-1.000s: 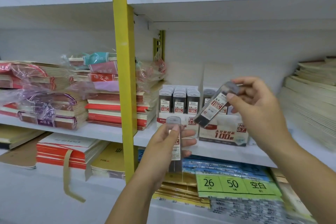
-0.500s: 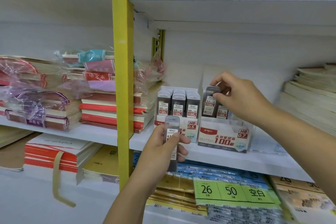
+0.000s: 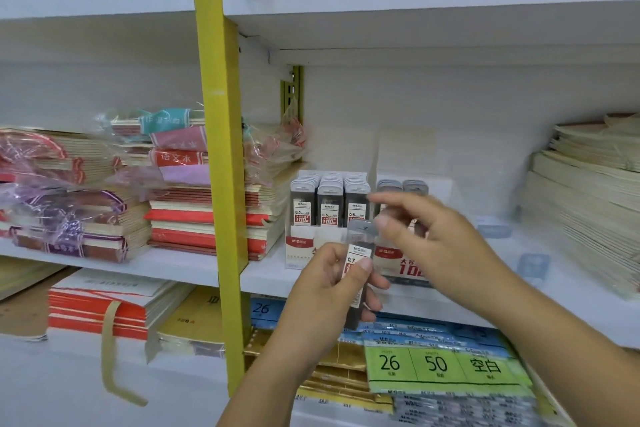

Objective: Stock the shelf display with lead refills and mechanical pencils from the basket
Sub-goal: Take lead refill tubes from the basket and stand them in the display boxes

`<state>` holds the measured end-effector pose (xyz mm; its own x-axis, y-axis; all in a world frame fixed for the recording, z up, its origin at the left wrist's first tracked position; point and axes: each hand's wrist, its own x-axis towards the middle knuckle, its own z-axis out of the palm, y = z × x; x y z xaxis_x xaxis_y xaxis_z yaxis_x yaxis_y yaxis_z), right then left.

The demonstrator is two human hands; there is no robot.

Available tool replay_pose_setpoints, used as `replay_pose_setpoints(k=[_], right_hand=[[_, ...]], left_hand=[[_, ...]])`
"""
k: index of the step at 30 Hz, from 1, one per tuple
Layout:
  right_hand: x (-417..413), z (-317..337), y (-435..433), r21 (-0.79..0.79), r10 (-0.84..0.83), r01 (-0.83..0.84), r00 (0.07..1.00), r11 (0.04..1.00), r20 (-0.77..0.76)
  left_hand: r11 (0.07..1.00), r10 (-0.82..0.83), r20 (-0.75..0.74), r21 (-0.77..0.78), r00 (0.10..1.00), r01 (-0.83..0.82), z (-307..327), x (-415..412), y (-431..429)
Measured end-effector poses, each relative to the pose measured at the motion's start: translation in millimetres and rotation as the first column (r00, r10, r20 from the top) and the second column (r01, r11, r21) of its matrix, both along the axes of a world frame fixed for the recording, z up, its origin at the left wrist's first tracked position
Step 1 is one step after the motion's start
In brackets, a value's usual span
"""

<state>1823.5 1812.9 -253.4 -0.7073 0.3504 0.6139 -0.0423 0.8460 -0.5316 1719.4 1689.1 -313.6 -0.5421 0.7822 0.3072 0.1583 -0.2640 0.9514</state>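
- A lead refill case [image 3: 358,274] is gripped upright by the left hand [image 3: 325,291], just right of the yellow post [image 3: 221,184] and in front of the shelf [image 3: 263,279]. The thumb and fingers are curled round its lower half.
- The right hand [image 3: 440,243] is held further right of the post, its fingers loosely extended and spread, with nothing held. Its thumb tip is seen just beside the case's clear cap, but through the blur it cannot be told whether they touch.
- A full display box [image 3: 304,246] of 0.5 refills is set on the shelf near the post, on its right.
- A second box [image 3: 408,267], further right of the post, is partly hidden by the hands. Two refills [image 3: 403,187] are seen standing in it.
- Wrapped notebooks [image 3: 86,204] are stacked left of the post.
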Motion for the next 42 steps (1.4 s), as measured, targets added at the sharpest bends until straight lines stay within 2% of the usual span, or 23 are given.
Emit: replay_pose_setpoints(k=[4, 8, 13, 19, 21, 22, 24, 26, 28, 30, 32, 34, 37, 40, 42], right_hand=[[5, -4, -2, -0.193, 0.097, -0.097, 0.995, 0.976, -0.01], [13, 0, 7, -0.347, 0.119, -0.138, 0.99, 0.928, -0.076], [24, 5, 19, -0.42, 0.033, -0.121, 0.977, 0.9, -0.211], [28, 5, 27, -0.446, 0.084, -0.148, 0.984, 0.883, -0.159], [30, 10, 33, -0.377, 0.015, -0.118, 0.964, 0.918, -0.265], [32, 14, 36, -0.327, -0.027, -0.094, 0.938, 0.94, -0.346], [36, 24, 44, -0.216, -0.063, -0.045, 0.882, 0.975, -0.467], [35, 29, 52, -0.081, -0.071, 0.039, 0.888, 0.996, -0.454], [28, 29, 59, 0.12, -0.11, 0.16, 0.932, 0.98, -0.344], [19, 28, 61, 0.302, -0.149, 0.227, 0.954, 0.926, -0.259], [14, 28, 64, 0.377, -0.178, 0.244, 0.963, 0.893, -0.201], [9, 30, 71, 0.386, -0.198, 0.253, 0.964, 0.887, -0.179], [-2, 34, 82, 0.301, -0.227, 0.251, 0.967, 0.92, -0.113], [-12, 31, 89, 0.445, -0.376, 0.325, 0.926, 0.835, 0.03], [-12, 31, 88, 0.505, -0.445, 0.362, 0.894, 0.784, 0.048]], left_hand=[[0.999, -0.019, 0.058, 0.051, 0.998, 0.016, 5, 12, 8], [0.999, -0.003, 0.054, 0.042, 0.999, 0.001, 5, 16, 12], [0.999, -0.011, 0.045, -0.04, 0.999, 0.013, 3, 12, 11], [0.997, 0.075, -0.018, 0.009, 0.997, -0.075, -1, 12, 19], [0.969, 0.246, -0.194, 0.065, 0.95, -0.238, -7, 11, 26], [0.933, 0.36, -0.337, 0.105, 0.87, -0.345, -9, 11, 28], [0.855, 0.492, -0.61, 0.203, 0.622, -0.478, -10, 9, 32], [0.839, 0.466, -0.766, 0.225, 0.442, -0.495, -15, 5, 38], [0.841, 0.4, -0.845, 0.185, 0.354, -0.509, -20, 2, 43], [0.841, 0.359, -0.876, 0.154, 0.323, -0.518, -23, 0, 45], [0.848, 0.341, -0.881, 0.138, 0.328, -0.512, -24, 0, 45], [0.848, 0.349, -0.88, 0.15, 0.322, -0.508, -25, -2, 45], [0.843, 0.352, -0.885, 0.159, 0.305, -0.513, -25, -2, 44], [0.851, 0.333, -0.888, 0.139, 0.317, -0.507, -23, -1, 42], [0.859, 0.328, -0.883, 0.132, 0.334, -0.494, -21, -1, 40]])
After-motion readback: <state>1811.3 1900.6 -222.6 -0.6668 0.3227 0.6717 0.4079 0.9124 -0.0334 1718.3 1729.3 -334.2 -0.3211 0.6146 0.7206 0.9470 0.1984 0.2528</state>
